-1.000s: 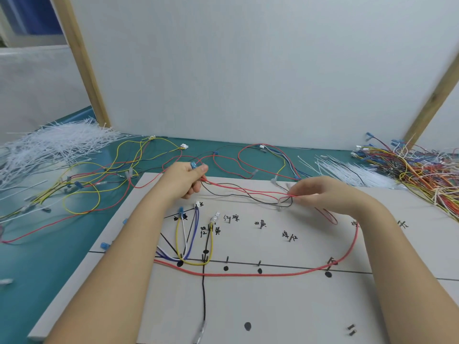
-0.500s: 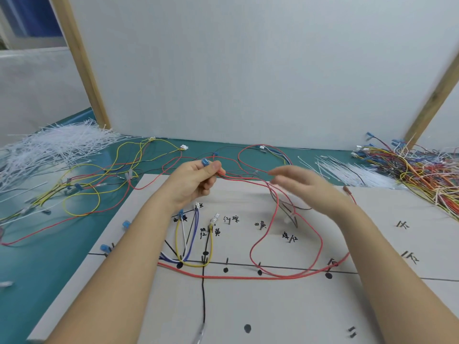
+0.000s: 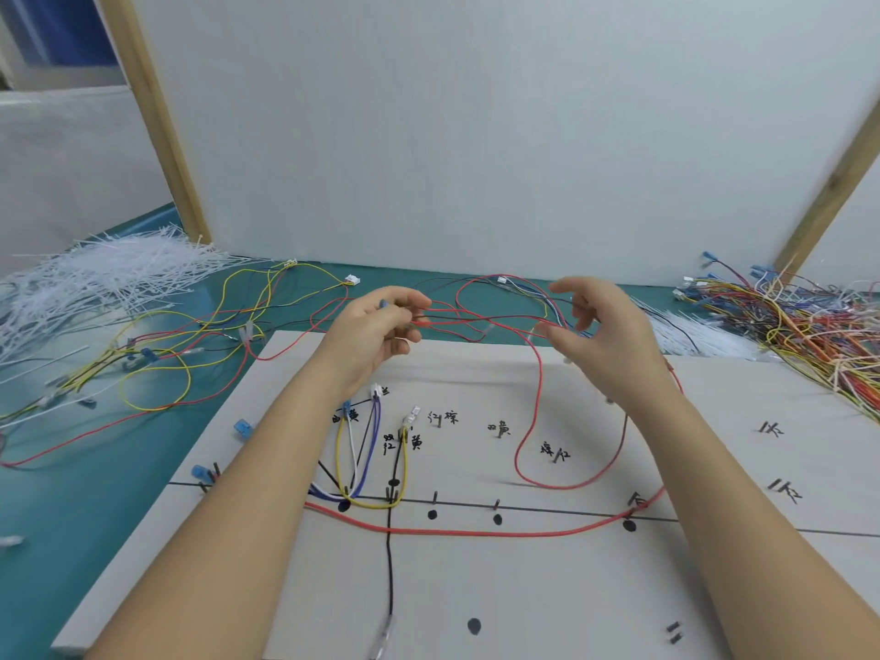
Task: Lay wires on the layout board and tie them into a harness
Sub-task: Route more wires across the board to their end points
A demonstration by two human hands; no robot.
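Head view, both hands raised over the far edge of the layout board, which lies on the teal worktop in the lower half of the frame.

Left hand: grip closed; red and black wires are pinched between thumb and fingertips at centre frame. A blue terminal is seen at the fingertips.

Right hand: grip open, fingers loosely spread and curved. The same strands run across to it at the thumb; whether they are actually touched cannot be told.

A red loop hangs from the held strands down to the board at right of centre.

Already laid on the board: a long red wire along the drawn horizontal line; a yellow wire, a blue wire and white and black strands looped at lower centre-left near the pegs; a black wire running down the vertical line toward the bottom edge. Handwritten labels and black dots are marked on the board.

White cable ties are noted in two places: a large heap at upper left of the worktop and a smaller bunch to the right of the right hand. A loose tangle of yellow, red and black wires lies left of the board. A dense pile of mixed-colour wires sits at the right edge of the frame.
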